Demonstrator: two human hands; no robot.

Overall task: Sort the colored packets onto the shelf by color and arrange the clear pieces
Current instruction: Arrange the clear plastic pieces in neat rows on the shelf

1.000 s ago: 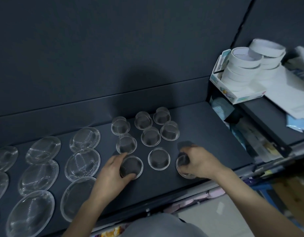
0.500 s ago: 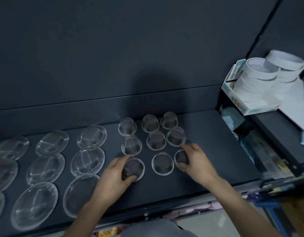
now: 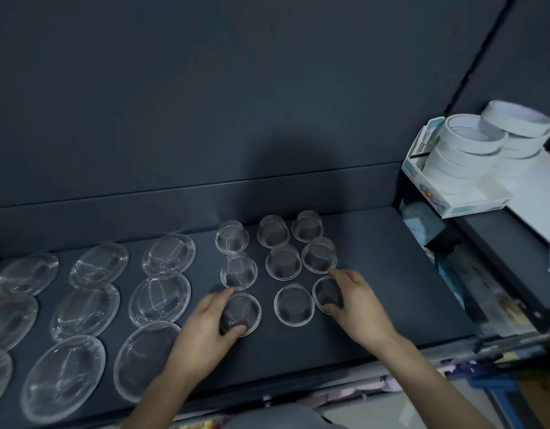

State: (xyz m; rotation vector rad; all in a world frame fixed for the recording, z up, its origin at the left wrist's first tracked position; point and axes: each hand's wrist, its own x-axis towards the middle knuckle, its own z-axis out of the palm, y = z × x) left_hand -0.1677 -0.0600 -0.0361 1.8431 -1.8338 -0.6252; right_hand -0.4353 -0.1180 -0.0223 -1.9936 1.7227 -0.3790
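Several small clear cups stand upside down in three rows on a dark shelf (image 3: 391, 274). My left hand (image 3: 205, 332) grips the front-left clear cup (image 3: 241, 314) between thumb and fingers. My right hand (image 3: 355, 305) holds the front-right clear cup (image 3: 324, 294). Between them sits a free clear cup (image 3: 293, 308). To the left lie several clear oval dishes (image 3: 159, 297) in rows. No colored packets are on this shelf.
A white box with rolls of white tape (image 3: 465, 159) stands on a neighbouring shelf at the right. Blue and mixed packets (image 3: 422, 221) lie below it. The shelf's back wall (image 3: 205, 119) rises right behind the cups. Pink items (image 3: 344, 394) show under the front edge.
My right hand has slid its cup back and left, in line with the front row. The left hand stays on its cup. The view has shifted left.
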